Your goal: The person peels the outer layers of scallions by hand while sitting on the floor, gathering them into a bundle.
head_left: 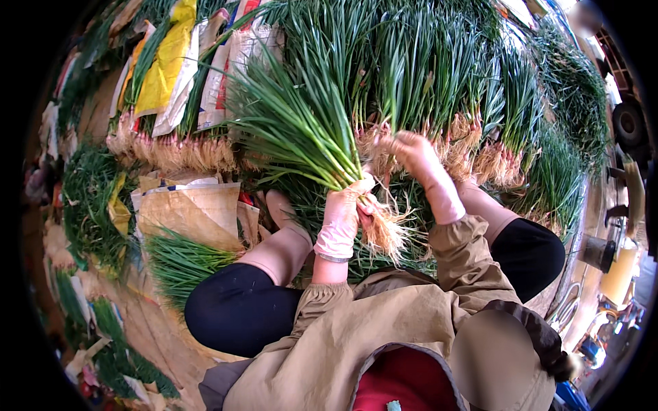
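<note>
A thick bunch of spring onions (308,147) is held in my left hand (340,216), which wears a pale glove. Its fingers wrap round the stems just above the reddish bases. The green leaves fan up and to the left, and the stringy pale roots (384,229) hang out to the right of the fist. Just right of the bunch is my right hand (415,154), raised, with its fingers pinched together at the left. Whatever sits between those fingertips is too small to make out. Behind it lie rows of more spring onions (425,75), roots toward me.
Yellow and white sacking (168,68) covers some onions at the far left. A brown paper sheet (188,212) lies left of my legs, beside a leafy bundle (181,264). Loose greens (89,198) are heaped farther left. A wheel (628,125) stands at the right edge.
</note>
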`<state>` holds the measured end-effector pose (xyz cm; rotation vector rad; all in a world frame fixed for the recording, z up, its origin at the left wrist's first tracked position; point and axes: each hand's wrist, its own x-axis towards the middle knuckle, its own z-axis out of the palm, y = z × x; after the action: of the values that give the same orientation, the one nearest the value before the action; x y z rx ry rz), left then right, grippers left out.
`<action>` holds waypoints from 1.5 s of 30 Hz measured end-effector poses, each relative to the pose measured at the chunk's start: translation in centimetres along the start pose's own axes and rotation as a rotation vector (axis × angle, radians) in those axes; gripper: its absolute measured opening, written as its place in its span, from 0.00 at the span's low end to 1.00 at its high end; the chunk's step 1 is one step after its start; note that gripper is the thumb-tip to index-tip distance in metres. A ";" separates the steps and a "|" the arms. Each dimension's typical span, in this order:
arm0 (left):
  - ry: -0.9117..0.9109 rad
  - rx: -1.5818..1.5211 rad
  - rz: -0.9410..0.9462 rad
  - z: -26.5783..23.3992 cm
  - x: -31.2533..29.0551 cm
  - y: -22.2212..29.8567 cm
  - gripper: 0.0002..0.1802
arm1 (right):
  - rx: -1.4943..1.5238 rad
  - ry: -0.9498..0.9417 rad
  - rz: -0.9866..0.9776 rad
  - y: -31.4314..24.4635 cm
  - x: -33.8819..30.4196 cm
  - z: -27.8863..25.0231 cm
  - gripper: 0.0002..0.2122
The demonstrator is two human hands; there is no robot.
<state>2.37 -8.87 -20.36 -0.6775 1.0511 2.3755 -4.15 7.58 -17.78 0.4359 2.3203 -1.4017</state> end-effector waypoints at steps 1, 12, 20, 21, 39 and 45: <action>-0.020 0.057 -0.048 0.9 -0.2 0.4 0.09 | 0.132 -0.086 -0.021 0.7 -0.7 1.0 0.17; -0.043 -0.049 -0.149 1.2 -0.8 0.1 0.08 | -0.289 0.276 -0.554 1.9 -1.7 3.8 0.13; -0.163 -0.164 -0.048 0.8 -2.2 2.0 0.08 | -0.207 0.419 -0.049 6.5 2.8 3.6 0.15; -0.274 -0.285 -0.012 0.8 -3.1 3.2 0.09 | -0.502 0.266 -0.077 8.3 3.0 3.1 0.15; 0.143 0.074 0.081 -0.8 0.2 0.9 0.09 | -0.100 0.169 -0.300 4.5 3.2 5.4 0.18; 0.006 -0.004 -0.126 0.9 -0.5 0.5 0.06 | 0.384 0.108 -0.148 5.1 0.8 5.9 0.16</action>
<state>2.26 -8.61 -19.26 -0.7309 0.9765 2.2695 -1.51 4.65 -24.56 0.4657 2.2011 -1.9519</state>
